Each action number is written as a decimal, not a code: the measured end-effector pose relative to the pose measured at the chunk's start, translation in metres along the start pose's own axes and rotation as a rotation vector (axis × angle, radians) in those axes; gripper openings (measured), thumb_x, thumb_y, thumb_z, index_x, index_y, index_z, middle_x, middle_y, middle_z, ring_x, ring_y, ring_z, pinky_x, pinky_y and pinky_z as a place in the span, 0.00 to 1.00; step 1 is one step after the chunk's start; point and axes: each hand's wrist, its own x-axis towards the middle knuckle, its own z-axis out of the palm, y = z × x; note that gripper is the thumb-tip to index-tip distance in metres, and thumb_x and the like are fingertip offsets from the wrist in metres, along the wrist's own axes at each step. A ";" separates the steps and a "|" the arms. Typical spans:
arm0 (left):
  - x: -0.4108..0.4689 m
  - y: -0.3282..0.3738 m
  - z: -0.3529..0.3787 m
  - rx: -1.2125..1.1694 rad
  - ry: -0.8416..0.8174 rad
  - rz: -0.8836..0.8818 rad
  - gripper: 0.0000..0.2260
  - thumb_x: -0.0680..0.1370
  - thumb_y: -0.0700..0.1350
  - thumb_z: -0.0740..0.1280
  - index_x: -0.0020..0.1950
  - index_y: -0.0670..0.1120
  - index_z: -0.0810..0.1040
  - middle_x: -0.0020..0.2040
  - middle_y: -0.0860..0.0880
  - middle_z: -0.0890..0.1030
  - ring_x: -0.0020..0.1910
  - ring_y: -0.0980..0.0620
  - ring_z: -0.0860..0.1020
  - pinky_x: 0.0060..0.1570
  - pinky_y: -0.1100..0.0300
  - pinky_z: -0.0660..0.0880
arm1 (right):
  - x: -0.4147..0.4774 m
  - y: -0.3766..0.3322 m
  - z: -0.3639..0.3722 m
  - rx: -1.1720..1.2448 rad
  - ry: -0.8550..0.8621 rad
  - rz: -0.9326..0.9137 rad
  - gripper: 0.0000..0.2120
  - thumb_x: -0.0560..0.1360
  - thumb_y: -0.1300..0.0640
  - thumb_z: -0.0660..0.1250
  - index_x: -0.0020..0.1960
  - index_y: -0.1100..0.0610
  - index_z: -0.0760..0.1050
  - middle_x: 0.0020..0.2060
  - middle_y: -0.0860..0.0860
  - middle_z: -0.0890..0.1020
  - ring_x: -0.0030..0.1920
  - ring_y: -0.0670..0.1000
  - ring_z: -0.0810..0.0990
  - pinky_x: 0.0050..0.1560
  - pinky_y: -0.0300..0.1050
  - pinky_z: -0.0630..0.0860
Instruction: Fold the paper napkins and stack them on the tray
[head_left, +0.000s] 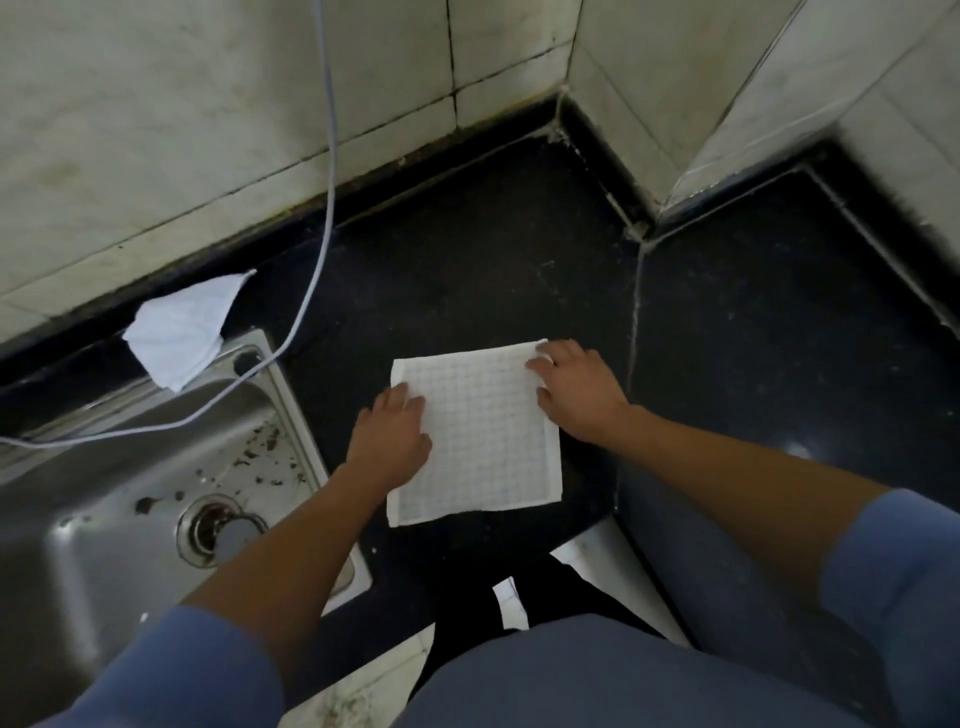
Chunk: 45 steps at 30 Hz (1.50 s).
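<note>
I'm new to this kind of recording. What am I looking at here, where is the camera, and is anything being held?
There is no machine: a person works with bare hands, filmed from a head-worn camera looking down. A white napkin lies flat on the dark counter. The left hand rests on its left edge; the right hand is at its far right corner, and whether it pinches it is unclear. To the left is a steel sink, with folded white paper at its back rim and a white cable trailing across it. No tray shows.
</note>
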 end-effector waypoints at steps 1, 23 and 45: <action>-0.007 0.002 0.003 -0.017 0.062 0.022 0.21 0.78 0.49 0.61 0.71 0.46 0.67 0.72 0.44 0.64 0.68 0.45 0.65 0.67 0.48 0.64 | -0.010 -0.004 0.000 0.008 0.054 -0.064 0.18 0.77 0.55 0.60 0.67 0.56 0.72 0.66 0.55 0.72 0.64 0.57 0.70 0.59 0.52 0.69; -0.069 0.023 0.069 0.024 0.088 0.292 0.08 0.71 0.41 0.67 0.49 0.44 0.76 0.47 0.44 0.78 0.46 0.45 0.75 0.40 0.52 0.72 | -0.104 -0.026 0.053 -0.115 0.041 -0.205 0.09 0.68 0.51 0.57 0.36 0.55 0.72 0.36 0.51 0.75 0.37 0.52 0.75 0.24 0.44 0.69; 0.028 -0.008 -0.016 -0.427 0.140 -0.019 0.08 0.72 0.34 0.66 0.39 0.47 0.76 0.39 0.47 0.79 0.39 0.50 0.78 0.41 0.57 0.74 | -0.027 0.022 0.005 0.300 -0.020 0.369 0.08 0.76 0.56 0.63 0.54 0.53 0.77 0.47 0.53 0.81 0.46 0.55 0.80 0.43 0.46 0.74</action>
